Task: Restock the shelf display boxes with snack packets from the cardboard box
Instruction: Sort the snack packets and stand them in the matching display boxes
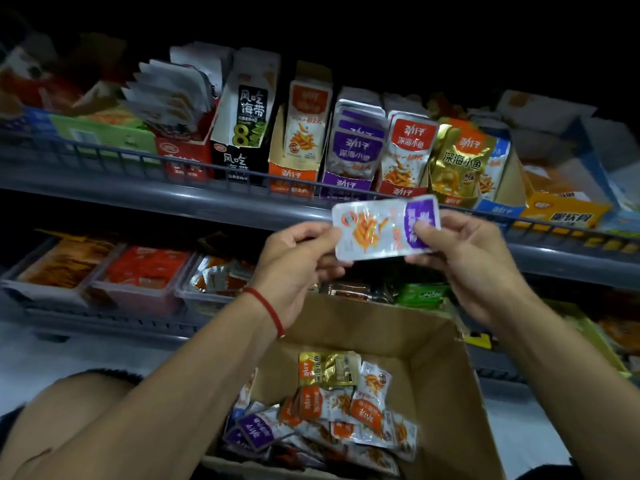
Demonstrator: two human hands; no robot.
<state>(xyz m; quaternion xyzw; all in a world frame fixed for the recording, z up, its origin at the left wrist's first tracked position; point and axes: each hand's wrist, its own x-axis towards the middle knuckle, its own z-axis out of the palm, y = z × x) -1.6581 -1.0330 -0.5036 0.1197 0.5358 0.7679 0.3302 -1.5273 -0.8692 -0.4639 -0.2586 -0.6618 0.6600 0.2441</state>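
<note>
From the head camera, two hands hold one purple-and-silver snack packet point(384, 228) sideways in the air. The left hand point(294, 261) pinches its left end with thumb and fingers. The right hand point(464, 258) pinches its right end, at the purple part. A red string bracelet point(265, 304) sits on the left wrist.

The packet is in front of the grey upper shelf rail point(207, 202), just below the purple display box point(349, 157). That box stands on the upper shelf and has purple packets in it. To its left is an orange display box point(298, 147), and left of that a black seaweed box point(242, 133). To its right is a red display box point(405, 157), then a gold display box point(457, 164).

Near the person, below the hands, is an open cardboard box point(440, 375). Inside lie many loose packets, orange, purple and one gold packet point(327, 368). On the lower shelf, far left, clear trays point(138, 278) hold red snacks.
</note>
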